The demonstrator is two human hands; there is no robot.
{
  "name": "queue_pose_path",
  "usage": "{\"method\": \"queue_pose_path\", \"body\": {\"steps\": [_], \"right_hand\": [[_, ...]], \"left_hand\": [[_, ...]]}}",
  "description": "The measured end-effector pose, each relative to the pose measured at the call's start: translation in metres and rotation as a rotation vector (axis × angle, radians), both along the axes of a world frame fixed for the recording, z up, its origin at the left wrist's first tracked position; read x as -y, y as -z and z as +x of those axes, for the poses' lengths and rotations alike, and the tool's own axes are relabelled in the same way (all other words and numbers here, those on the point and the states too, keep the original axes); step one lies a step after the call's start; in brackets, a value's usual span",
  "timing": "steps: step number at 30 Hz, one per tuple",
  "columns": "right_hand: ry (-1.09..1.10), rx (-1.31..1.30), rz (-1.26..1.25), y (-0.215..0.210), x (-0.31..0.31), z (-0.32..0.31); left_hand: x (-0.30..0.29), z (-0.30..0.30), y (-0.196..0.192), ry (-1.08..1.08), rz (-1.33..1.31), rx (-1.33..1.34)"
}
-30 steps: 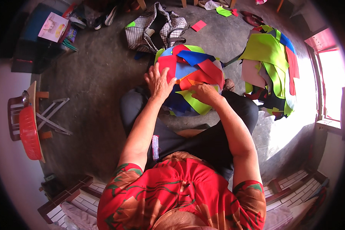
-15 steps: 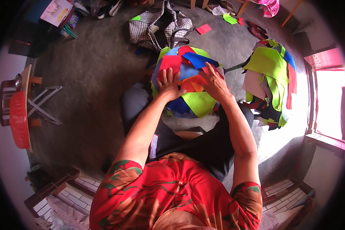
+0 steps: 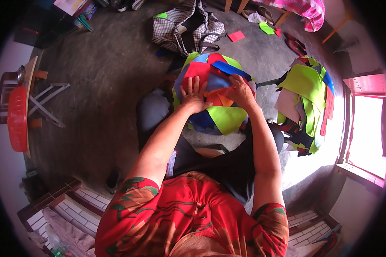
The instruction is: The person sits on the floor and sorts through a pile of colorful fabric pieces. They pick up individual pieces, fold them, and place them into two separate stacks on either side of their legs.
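Observation:
A rounded heap of fabric pieces in red, blue, orange and yellow-green lies between my bent legs. My left hand (image 3: 194, 97) rests open on a red fabric piece (image 3: 198, 69), its fingers spread and palm down. On the heap's right side, my right hand (image 3: 243, 92) has bent fingers, with its thumb apart. Its fingertips are at the lower edge of a dark blue fabric piece (image 3: 230, 68), and the thumb lies by an orange fabric piece (image 3: 216, 92). A yellow-green fabric piece (image 3: 226, 119) hangs at the heap's near side. What lies beneath the heap is hidden.
A second fabric pile (image 3: 303, 83) stands to the right, near the bright window (image 3: 368, 135). Beyond the heap lies a checked bag (image 3: 171, 32); a red scrap (image 3: 236, 36) is on the floor beside it. At left stands a small table with a red basin (image 3: 17, 120).
My right fingers have bent and shifted slightly left along the blue piece, which now looks narrower and shows more light blue below it. My left hand stays on the red piece. The view has shifted.

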State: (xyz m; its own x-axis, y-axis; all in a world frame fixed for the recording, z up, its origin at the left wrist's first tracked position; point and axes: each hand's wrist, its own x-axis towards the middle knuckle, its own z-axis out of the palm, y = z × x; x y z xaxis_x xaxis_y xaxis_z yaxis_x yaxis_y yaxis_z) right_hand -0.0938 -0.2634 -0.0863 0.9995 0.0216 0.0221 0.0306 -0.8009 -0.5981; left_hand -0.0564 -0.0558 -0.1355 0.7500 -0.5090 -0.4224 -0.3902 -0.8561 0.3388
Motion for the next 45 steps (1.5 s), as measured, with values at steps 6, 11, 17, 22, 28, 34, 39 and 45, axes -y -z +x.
{"method": "queue_pose_path", "body": {"steps": [6,11,17,22,28,34,39,45], "right_hand": [[0.116,0.167,0.259,-0.023,0.009,0.003],[0.239,0.17,0.275,-0.025,0.012,0.003],[0.313,0.13,0.018,-0.026,0.005,-0.001],[0.177,0.123,-0.091,-0.015,0.008,-0.004],[0.419,0.023,0.754,-0.026,0.009,0.003],[0.432,0.245,1.16,-0.021,-0.003,0.003],[0.306,0.202,0.699,-0.021,-0.017,0.002],[0.122,0.271,1.11,-0.032,-0.011,0.001]], "left_hand": [[-0.001,0.0,-0.004,-0.003,0.011,-0.003],[0.0,-0.001,0.002,0.01,0.001,0.021],[0.0,-0.001,-0.006,0.019,0.023,0.0],[0.0,-0.001,-0.009,0.023,0.034,-0.014],[-0.001,-0.002,0.002,0.01,0.006,0.038],[0.0,-0.001,0.003,0.017,-0.022,0.032],[-0.004,-0.001,0.011,0.0,-0.037,0.051],[-0.003,-0.001,0.013,-0.001,-0.075,0.051]]}}
